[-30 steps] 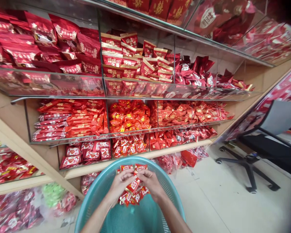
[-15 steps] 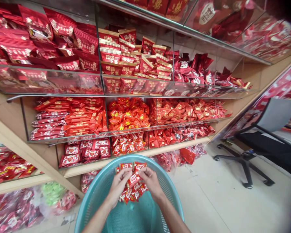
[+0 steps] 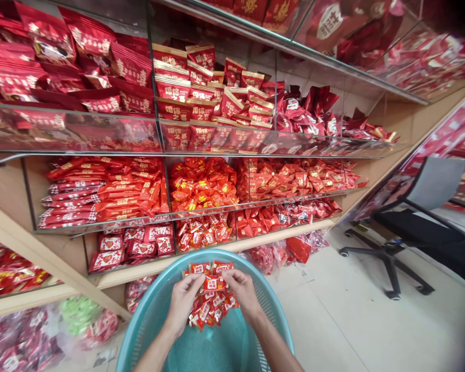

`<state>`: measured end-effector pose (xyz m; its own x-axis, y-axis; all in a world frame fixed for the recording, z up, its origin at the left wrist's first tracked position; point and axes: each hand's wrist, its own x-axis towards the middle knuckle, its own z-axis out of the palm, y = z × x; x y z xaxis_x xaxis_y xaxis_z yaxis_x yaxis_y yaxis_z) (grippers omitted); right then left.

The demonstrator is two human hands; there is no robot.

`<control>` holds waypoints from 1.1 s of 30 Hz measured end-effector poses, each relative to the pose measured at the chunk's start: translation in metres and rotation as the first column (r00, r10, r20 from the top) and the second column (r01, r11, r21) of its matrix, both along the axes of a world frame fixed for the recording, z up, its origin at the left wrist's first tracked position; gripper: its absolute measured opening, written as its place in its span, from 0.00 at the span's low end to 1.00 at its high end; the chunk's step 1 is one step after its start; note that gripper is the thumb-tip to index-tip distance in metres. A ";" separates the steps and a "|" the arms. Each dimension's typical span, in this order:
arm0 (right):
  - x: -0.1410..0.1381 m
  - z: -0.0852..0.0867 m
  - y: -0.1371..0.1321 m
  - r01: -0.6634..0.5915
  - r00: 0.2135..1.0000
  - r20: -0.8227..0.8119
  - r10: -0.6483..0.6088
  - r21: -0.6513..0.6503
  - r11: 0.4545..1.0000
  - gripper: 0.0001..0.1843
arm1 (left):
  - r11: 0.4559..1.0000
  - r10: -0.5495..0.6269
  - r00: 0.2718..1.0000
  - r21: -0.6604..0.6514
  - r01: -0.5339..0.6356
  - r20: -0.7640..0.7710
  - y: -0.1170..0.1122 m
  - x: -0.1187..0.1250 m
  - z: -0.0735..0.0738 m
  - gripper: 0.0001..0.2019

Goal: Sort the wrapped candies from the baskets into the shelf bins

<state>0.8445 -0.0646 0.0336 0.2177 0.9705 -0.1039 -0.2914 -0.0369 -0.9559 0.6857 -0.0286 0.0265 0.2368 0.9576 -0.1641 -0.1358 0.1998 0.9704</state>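
A small red wrapped candy (image 3: 212,283) with white lettering is stretched level between my two hands. My left hand (image 3: 183,300) pinches its left end between thumb and forefinger. At the other end, the fingers of my right hand (image 3: 243,295) are closed on the wrapper. Below and behind it, several more red candies (image 3: 205,311) of the same look lie in a heap inside a teal plastic basket (image 3: 139,321). Both forearms reach in over the near side of the basket. The candies right under my fingers are partly hidden.
Shelves with clear dividers (image 3: 201,154) full of red candy packets rise behind the basket. Bagged candy (image 3: 265,257) lies on the floor under the lowest board (image 3: 256,238). A black office chair (image 3: 414,222) stands on the tiled floor at the right.
The candy between my hands has gone from tilted to level, its label now facing me. My left hand has shifted slightly left and down. The view has turned a little.
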 end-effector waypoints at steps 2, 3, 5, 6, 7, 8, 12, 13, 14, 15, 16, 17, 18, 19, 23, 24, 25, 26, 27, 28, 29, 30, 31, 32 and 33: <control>0.000 0.002 -0.001 0.026 0.999 0.038 -0.026 -0.006 1.000 0.14 | 1.000 0.024 1.000 0.016 -0.024 -0.014 0.000 -0.001 -0.001 0.15; 0.000 0.004 -0.001 0.038 0.998 0.053 -0.037 -0.011 0.999 0.14 | 0.999 0.036 0.999 0.021 -0.036 -0.013 0.000 -0.001 -0.002 0.15; 0.000 0.005 -0.001 0.060 0.996 0.063 -0.059 -0.021 0.998 0.14 | 0.998 0.061 0.998 0.024 -0.061 -0.002 0.000 -0.001 -0.003 0.15; 0.000 0.006 -0.002 0.070 0.996 0.062 -0.068 -0.026 0.997 0.14 | 0.997 0.076 0.997 0.021 -0.076 0.002 0.000 -0.001 -0.002 0.15; -0.001 0.006 -0.002 0.079 0.995 0.060 -0.077 -0.030 0.996 0.14 | 0.996 0.092 0.996 0.017 -0.092 0.005 0.000 0.000 -0.002 0.15; -0.001 0.007 -0.002 0.086 0.995 0.057 -0.084 -0.033 0.996 0.14 | 0.994 0.109 0.994 0.014 -0.109 0.007 0.000 0.001 -0.001 0.15; -0.005 0.007 -0.001 0.094 0.995 -0.013 -0.094 -0.037 0.995 0.14 | 0.983 0.182 0.983 -0.002 -0.182 0.016 -0.003 0.007 0.003 0.15; -0.006 0.007 -0.001 0.090 0.994 -0.053 -0.092 -0.044 0.995 0.14 | 0.978 0.208 0.978 -0.009 -0.208 0.022 -0.004 0.008 0.003 0.16; -0.006 0.008 -0.001 0.078 0.991 -0.100 -0.083 -0.056 0.995 0.14 | 0.974 0.228 0.973 -0.018 -0.228 0.026 -0.006 0.009 0.004 0.17; -0.005 0.009 -0.002 0.057 0.987 -0.146 -0.067 -0.070 0.996 0.14 | 0.971 0.237 0.971 -0.025 -0.236 0.028 -0.007 0.009 0.005 0.17; -0.004 0.010 -0.003 0.026 0.982 -0.183 -0.041 -0.084 0.996 0.15 | 0.973 0.232 0.972 -0.028 -0.231 0.026 -0.009 0.009 0.005 0.18; -0.003 0.011 -0.004 -0.013 0.978 -0.207 -0.007 -0.097 0.995 0.15 | 0.977 0.211 0.977 -0.026 -0.211 0.020 -0.011 0.008 0.006 0.18; -0.002 0.012 -0.005 -0.060 0.977 -0.212 0.036 -0.111 0.992 0.15 | 0.984 0.179 0.984 -0.021 -0.179 0.012 -0.013 0.007 0.006 0.18; -0.001 0.012 -0.006 -0.111 0.976 -0.199 0.085 -0.125 0.986 0.15 | 0.990 0.144 0.990 -0.012 -0.144 0.004 -0.014 0.007 0.006 0.18; -0.001 0.011 -0.009 -0.248 0.968 -0.088 0.237 -0.159 0.956 0.17 | 0.996 0.082 0.996 0.030 -0.082 -0.016 -0.017 0.005 0.005 0.16; -0.002 0.010 -0.009 -0.253 0.967 -0.075 0.244 -0.157 0.955 0.18 | 0.996 0.085 0.996 0.036 -0.084 -0.019 -0.016 0.005 0.004 0.15; -0.003 0.009 -0.009 -0.247 0.968 -0.072 0.239 -0.153 0.957 0.18 | 0.996 0.087 0.996 0.039 -0.086 -0.022 -0.016 0.006 0.004 0.15; -0.004 0.008 -0.009 -0.240 0.970 -0.075 0.231 -0.150 0.959 0.19 | 0.995 0.089 0.996 0.040 -0.088 -0.027 -0.015 0.006 0.003 0.15; -0.005 0.007 -0.009 -0.233 0.971 -0.082 0.223 -0.150 0.961 0.19 | 0.995 0.091 0.995 0.041 -0.090 -0.034 -0.015 0.006 0.003 0.14; -0.006 0.006 -0.009 -0.228 0.972 -0.088 0.217 -0.149 0.962 0.20 | 0.995 0.093 0.995 0.042 -0.091 -0.042 -0.014 0.006 0.002 0.14; -0.006 0.006 -0.009 -0.226 0.973 -0.093 0.213 -0.150 0.963 0.21 | 0.995 0.093 0.994 0.044 -0.091 -0.050 -0.014 0.006 0.002 0.15; -0.007 0.006 -0.008 -0.223 0.973 -0.096 0.211 -0.149 0.963 0.21 | 0.995 0.091 0.994 0.046 -0.088 -0.057 -0.014 0.006 0.001 0.15; -0.007 0.006 -0.008 -0.218 0.974 -0.095 0.206 -0.148 0.965 0.21 | 0.995 0.089 0.994 0.047 -0.086 -0.064 -0.014 0.006 0.001 0.15; -0.006 0.006 -0.008 -0.211 0.975 -0.095 0.199 -0.149 0.966 0.21 | 0.995 0.092 0.993 0.050 -0.089 -0.069 -0.014 0.005 0.001 0.16; -0.006 0.006 -0.008 -0.198 0.978 -0.095 0.185 -0.152 0.968 0.21 | 0.994 0.100 0.992 0.053 -0.096 -0.074 -0.013 0.005 0.001 0.16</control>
